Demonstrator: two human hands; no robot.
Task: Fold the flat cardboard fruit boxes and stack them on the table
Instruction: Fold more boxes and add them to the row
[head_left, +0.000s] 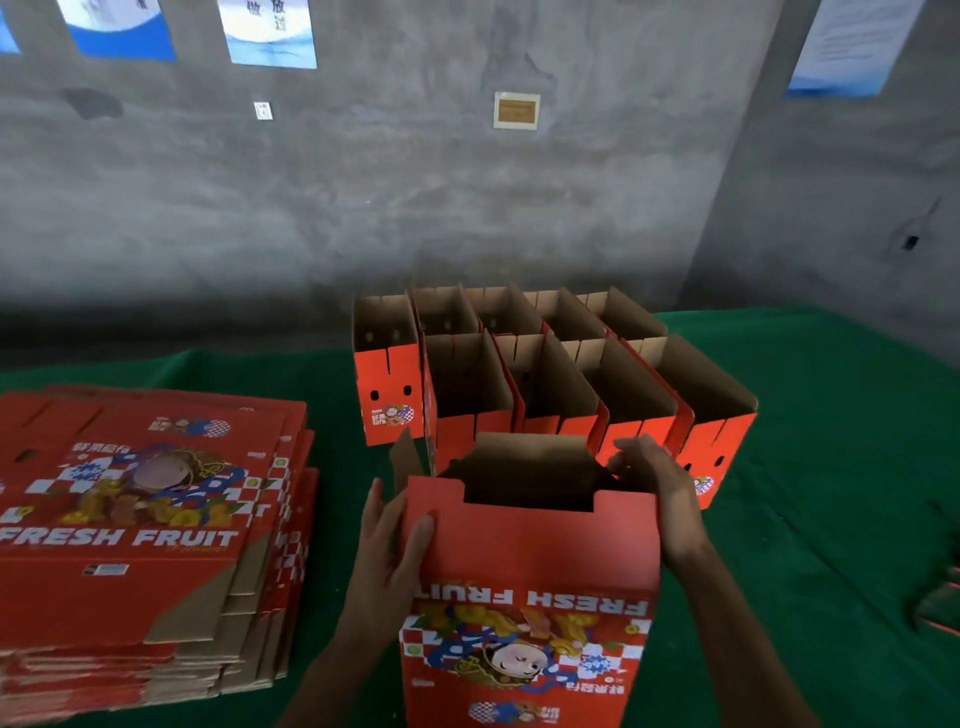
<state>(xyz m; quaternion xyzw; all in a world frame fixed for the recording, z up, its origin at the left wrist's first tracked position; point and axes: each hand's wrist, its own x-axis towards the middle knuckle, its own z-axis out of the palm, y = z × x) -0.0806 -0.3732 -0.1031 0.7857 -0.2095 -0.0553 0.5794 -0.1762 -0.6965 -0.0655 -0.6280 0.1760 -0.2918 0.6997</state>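
Right now your left hand (389, 551) grips the left edge of the half-formed red fruit box (524, 587), thumb laid across its printed front panel and fingers wrapped behind the side. Your right hand (657, 499) curls over the box's right top corner, fingertips pinching a flap there. That box stands upright on the green, felt-like tabletop (831, 467) just in front of you, its brown corrugated inside open at the top and its "FRESH FRUIT" print upside down from your view. Just behind it, touching or nearly so, the folded boxes (556, 374) stand packed in two rows, open-topped, with raw brown cardboard inside and glossy red outside. To your left lies the stack of flat boxes (150, 535), edges showing layered corrugated board. Behind everything, the rough grey concrete wall (415, 197) carries blue-and-white posters (267, 31).
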